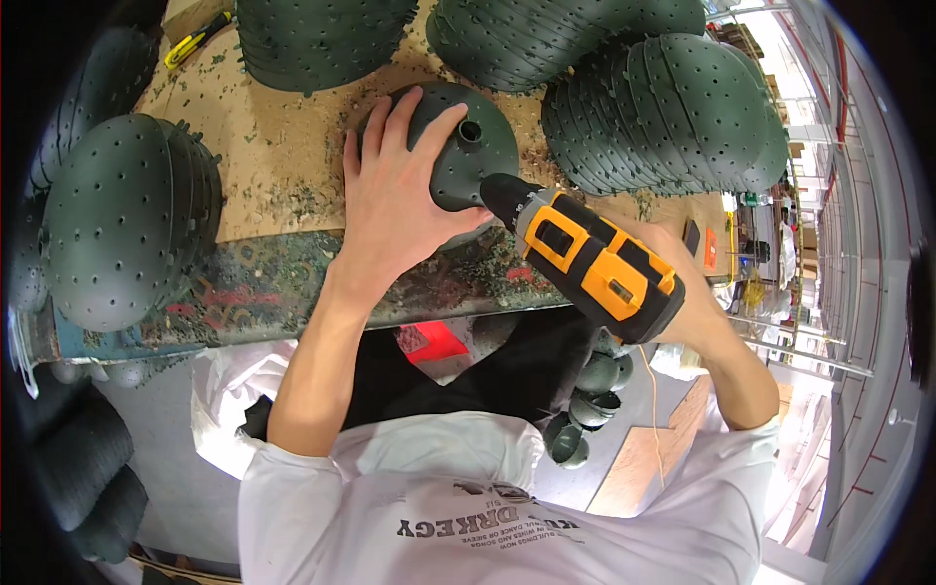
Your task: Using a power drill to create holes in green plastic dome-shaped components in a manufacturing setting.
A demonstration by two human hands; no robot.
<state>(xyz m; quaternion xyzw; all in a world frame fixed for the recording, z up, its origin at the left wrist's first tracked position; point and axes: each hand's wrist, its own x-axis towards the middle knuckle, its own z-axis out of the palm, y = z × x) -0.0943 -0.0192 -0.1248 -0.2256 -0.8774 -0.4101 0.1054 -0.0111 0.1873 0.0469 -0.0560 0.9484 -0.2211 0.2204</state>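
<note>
We are looking steeply down from a single wide fisheye camera on the head, facing forward over the chest toward the workbench (pixel 283 156) edge. We are sitting close above the left hand (pixel 395 200) and right hand (pixel 682 292), while straight lines are bending toward the dark rim.

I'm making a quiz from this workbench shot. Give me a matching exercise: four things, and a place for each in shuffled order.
1. cordless drill
2. utility knife
3. dome under the left hand
4. small domes

A. far left corner of the bench
B. on the floor
C. in the right hand
D. bench middle, under the left hand

Pairs: 1-C, 2-A, 3-D, 4-B
</note>
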